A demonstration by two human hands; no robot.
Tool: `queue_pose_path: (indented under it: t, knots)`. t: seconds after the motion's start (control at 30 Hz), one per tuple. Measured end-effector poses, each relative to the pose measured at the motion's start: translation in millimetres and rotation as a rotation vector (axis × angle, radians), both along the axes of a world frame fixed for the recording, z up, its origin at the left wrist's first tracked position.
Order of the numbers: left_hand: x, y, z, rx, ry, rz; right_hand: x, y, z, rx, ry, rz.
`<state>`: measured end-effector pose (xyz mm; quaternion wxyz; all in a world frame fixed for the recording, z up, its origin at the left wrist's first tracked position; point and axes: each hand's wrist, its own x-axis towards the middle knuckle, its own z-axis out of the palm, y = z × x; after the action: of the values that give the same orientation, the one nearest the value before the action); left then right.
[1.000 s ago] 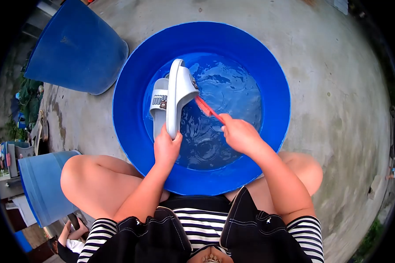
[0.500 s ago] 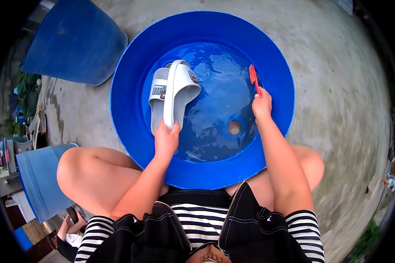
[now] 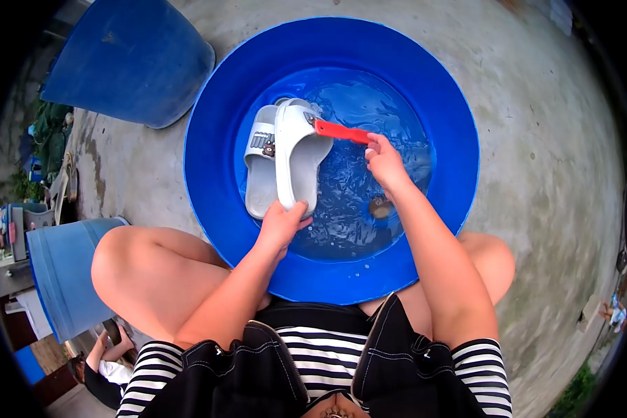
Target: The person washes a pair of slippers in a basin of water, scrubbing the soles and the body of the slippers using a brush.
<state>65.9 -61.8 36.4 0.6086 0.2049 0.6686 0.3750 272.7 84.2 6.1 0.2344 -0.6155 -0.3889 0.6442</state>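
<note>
My left hand (image 3: 284, 224) grips the heel end of a white slide sandal (image 3: 284, 157), which is tipped on its side. Beside it on the left lies a second white slide sandal (image 3: 261, 182), with a bear decoration on its strap. My right hand (image 3: 385, 164) pinches the handle of a red brush (image 3: 345, 132). The brush's head reaches the strap of the held sandal; its bristles are hidden. Both sandals are inside a round blue tub (image 3: 449, 160) with shallow water. A small brownish round object (image 3: 380, 207) shows in the water below my right hand.
A large blue bucket (image 3: 129, 66) stands at the upper left, close to the tub's rim. A lighter blue barrel (image 3: 76, 275) is by my left knee. Another person (image 3: 108, 366) sits at the lower left. Concrete ground (image 3: 550, 174) surrounds the tub.
My right hand has moved left with the brush, from the tub's right side to the sandal's strap. The brush has turned from upright to nearly level. The water is more rippled.
</note>
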Motion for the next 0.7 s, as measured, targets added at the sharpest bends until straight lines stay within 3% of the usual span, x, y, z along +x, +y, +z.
queue_pose_path:
  t: [0.07,0.13,0.2,0.4,0.53,0.6,0.67,0.7]
  knots:
    - [4.5,-0.7,5.4,-0.015,-0.049,0.001,-4.1,0.2,-33.1,0.371,-0.313,0.06]
    - [3.5,-2.0,10.5,-0.032,-0.105,0.002,-9.1,0.9,-7.2,0.254,-0.188,0.026]
    - [-0.6,-2.5,14.7,-0.079,-0.251,-0.032,-12.3,7.0,-0.3,-0.089,0.193,0.023]
    - [1.8,-6.0,19.9,-0.095,-0.184,-0.088,7.5,16.1,-9.9,-0.167,0.389,-0.054]
    - [-2.4,-2.7,24.3,-0.058,-0.221,-0.064,23.8,11.6,-9.9,0.085,-0.201,-0.149]
    - [-5.8,0.0,24.2,-0.01,-0.203,0.003,54.3,15.0,-49.3,0.27,-0.606,-0.103]
    - [-9.1,-2.5,13.3,0.016,-0.21,0.054,56.9,3.2,-41.6,0.303,-0.798,-0.194]
    - [-6.4,-2.6,10.7,0.017,-0.079,0.064,58.9,1.7,-46.2,0.303,-0.799,-0.188]
